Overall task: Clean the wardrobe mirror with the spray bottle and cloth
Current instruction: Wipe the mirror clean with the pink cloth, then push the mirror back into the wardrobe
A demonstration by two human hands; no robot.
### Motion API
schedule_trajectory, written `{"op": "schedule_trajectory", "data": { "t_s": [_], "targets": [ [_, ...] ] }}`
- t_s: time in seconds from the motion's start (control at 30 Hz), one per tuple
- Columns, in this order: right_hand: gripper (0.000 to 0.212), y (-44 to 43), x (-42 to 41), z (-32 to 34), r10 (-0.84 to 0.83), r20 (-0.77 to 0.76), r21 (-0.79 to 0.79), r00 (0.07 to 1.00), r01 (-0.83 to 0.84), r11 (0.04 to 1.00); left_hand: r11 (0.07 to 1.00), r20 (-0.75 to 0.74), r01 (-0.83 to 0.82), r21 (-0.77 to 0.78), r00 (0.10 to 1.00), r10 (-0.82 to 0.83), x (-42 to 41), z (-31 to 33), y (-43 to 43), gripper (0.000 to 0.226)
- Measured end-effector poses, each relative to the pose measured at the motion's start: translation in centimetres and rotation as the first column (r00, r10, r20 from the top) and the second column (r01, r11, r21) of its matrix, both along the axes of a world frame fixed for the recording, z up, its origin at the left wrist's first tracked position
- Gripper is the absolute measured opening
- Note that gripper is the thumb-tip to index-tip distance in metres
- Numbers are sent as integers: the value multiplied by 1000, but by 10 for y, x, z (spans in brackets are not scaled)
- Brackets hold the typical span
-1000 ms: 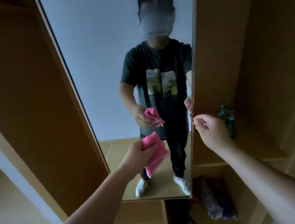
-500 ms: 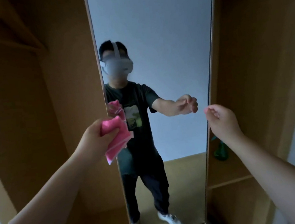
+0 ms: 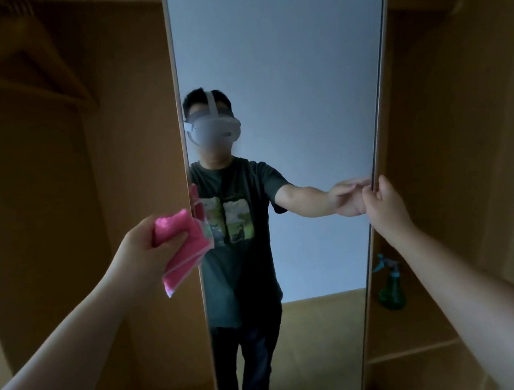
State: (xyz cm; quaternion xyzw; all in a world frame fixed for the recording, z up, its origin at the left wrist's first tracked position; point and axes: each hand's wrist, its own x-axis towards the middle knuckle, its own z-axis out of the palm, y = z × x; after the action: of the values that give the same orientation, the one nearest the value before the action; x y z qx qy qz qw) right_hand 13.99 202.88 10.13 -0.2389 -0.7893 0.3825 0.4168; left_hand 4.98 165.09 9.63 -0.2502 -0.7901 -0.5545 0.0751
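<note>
The left hand (image 3: 141,249) is clenched on a folded pink cloth (image 3: 182,248), held against the left edge of the wardrobe mirror (image 3: 286,100). The right hand (image 3: 384,203) grips the mirror's right edge — fingers curled round the frame. The green spray bottle (image 3: 390,285) stands on a shelf (image 3: 408,331) just right of the mirror.

Mirror (image 3: 285,94): I see a tall panel set in a wooden wardrobe (image 3: 38,189).
Left hand (image 3: 141,252): closed around a folded pink cloth (image 3: 181,248) at the mirror's left edge.
Right hand (image 3: 386,201): fingers gripping the mirror's right edge.
Bottle (image 3: 390,288): green, upright on a shelf (image 3: 404,322) right of the mirror.
</note>
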Motion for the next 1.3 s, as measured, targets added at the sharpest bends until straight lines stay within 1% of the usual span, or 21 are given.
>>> {"op": "schedule_trajectory", "data": {
  "t_s": [0.13, 0.23, 0.37, 0.43, 0.5, 0.6, 0.67, 0.83, 0.93, 1.0, 1.1, 1.23, 1.3],
  "targets": [
    [52, -3, 0, -7, 36, -91, -26, 995, -38, 999, 1000, -24, -9, -15, 1000, 9, 4, -5, 2, 15],
    [52, -12, 11, -12, 35, -145, 24, 989, -32, 999, 1000, -54, -7, 23, 999, 8, 5, -4, -1, 13],
    [52, -24, 27, -23, 20, -176, 41, 984, -13, 999, 998, -86, 41, 49, 996, -36, 3, 0, -5, 12],
    [54, -32, 35, -28, 38, -231, 38, 972, -30, 999, 996, -89, 65, 53, 994, -60, 0, 2, -7, 11],
    [53, -43, 41, -32, 11, -275, 47, 961, 2, 999, 994, -95, 103, 35, 991, -99, -4, 6, -10, 10],
    [56, -60, 46, -38, -57, -295, 115, 954, 94, 989, 988, -102, 153, -17, 983, -153, -11, 10, -14, 13],
    [55, -68, 51, -41, -72, -294, 164, 953, 124, 979, 985, -106, 167, -38, 980, -171, -16, 12, -17, 14],
    [48, -97, 62, -44, -116, -317, 214, 941, 190, 958, 969, -79, 245, -23, 966, -246, -20, 8, -24, 15],
    [47, -112, 64, -46, -94, -341, 258, 935, 189, 947, 960, -66, 280, -15, 958, -281, -22, 8, -26, 16],
    [48, -124, 63, -47, -79, -355, 331, 932, 204, 921, 952, -40, 307, -6, 951, -307, -23, 9, -28, 20],
    [49, -138, 61, -48, -31, -392, 462, 919, 226, 858, 948, -34, 319, -25, 947, -319, -26, 12, -32, 26],
    [57, -150, 55, -45, 25, -390, 580, 920, 225, 783, 925, -9, 373, 65, 928, -374, -24, 14, -34, 22],
    [53, -154, 49, -42, 0, -385, 645, 923, 269, 716, 923, -22, 376, 77, 926, -376, -22, 14, -34, 21]
  ]
}}
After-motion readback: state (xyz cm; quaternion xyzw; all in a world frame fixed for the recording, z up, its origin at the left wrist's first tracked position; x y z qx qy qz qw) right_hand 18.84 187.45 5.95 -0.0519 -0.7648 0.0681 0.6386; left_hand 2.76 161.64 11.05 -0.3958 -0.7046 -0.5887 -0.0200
